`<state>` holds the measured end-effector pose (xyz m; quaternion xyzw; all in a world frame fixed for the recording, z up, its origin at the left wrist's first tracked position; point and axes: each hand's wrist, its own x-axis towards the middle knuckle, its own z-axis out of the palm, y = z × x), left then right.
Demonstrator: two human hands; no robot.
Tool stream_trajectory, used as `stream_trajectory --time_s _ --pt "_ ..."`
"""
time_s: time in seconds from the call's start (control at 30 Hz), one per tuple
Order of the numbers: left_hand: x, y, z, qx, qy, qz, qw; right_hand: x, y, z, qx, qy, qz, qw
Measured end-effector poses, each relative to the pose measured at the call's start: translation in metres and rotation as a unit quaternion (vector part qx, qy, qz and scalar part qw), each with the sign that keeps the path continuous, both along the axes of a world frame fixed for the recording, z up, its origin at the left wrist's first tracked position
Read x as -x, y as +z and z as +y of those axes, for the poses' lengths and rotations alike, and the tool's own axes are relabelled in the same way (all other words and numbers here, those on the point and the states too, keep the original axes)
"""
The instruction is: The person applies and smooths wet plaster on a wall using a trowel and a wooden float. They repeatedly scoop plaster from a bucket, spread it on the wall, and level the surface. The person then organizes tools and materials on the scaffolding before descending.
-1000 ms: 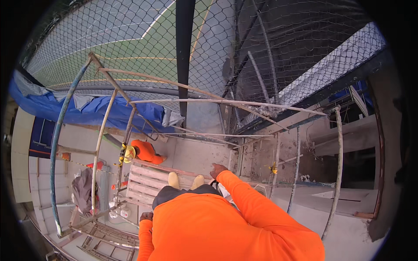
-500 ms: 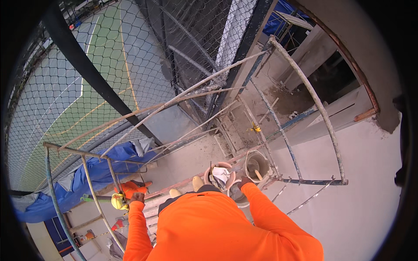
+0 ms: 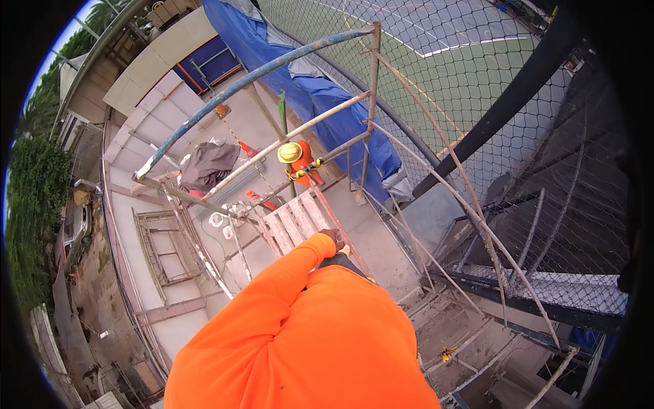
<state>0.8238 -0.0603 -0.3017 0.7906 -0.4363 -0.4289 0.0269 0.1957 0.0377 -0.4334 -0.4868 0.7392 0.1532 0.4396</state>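
My left hand [image 3: 332, 236] is in front of my body, at the end of a bent arm in an orange sleeve [image 3: 269, 279]. Its fingers look curled closed; anything inside them is hidden. It is nearest to the slatted scaffold platform [image 3: 298, 219], whose pale boards sit between reddish side rails. A light shoe tip [image 3: 345, 250] shows just past the hand. My right hand is out of view, and my orange-clad torso [image 3: 327, 341] fills the lower middle.
Blue and rusty scaffold tubes [image 3: 259, 71] surround me. Below stands a person in a yellow helmet [image 3: 289, 152] and orange clothing. Blue tarpaulin [image 3: 327, 112] lies along the chain-link fence [image 3: 449, 75], with a sports court behind. A metal frame [image 3: 167, 252] lies at left.
My view has swung left, so the buckets and my right hand have left the picture. My left arm now bends across in front of my torso.
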Motion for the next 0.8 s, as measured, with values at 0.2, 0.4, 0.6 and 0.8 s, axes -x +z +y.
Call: stream_trajectory --time_s 0.2,0.4,0.6,0.8 --pt "-0.056 -0.026 0.152 -0.048 0.29 -0.047 0.955 0.036 0.019 -0.191 0.168 0.081 0.019 0.982" --pt "-0.005 -0.053 0.252 -0.128 0.37 -0.101 0.915 -0.068 0.069 -0.3 0.26 0.221 -0.041 0.939" --pt "0.025 -0.057 0.257 -0.162 0.336 0.012 0.928 -0.186 0.078 -0.269 0.163 0.2 -0.233 0.937" --pt "-0.006 -0.059 0.212 -0.062 0.379 -0.008 0.923 -0.163 0.056 -0.247 0.122 0.341 -0.185 0.914"
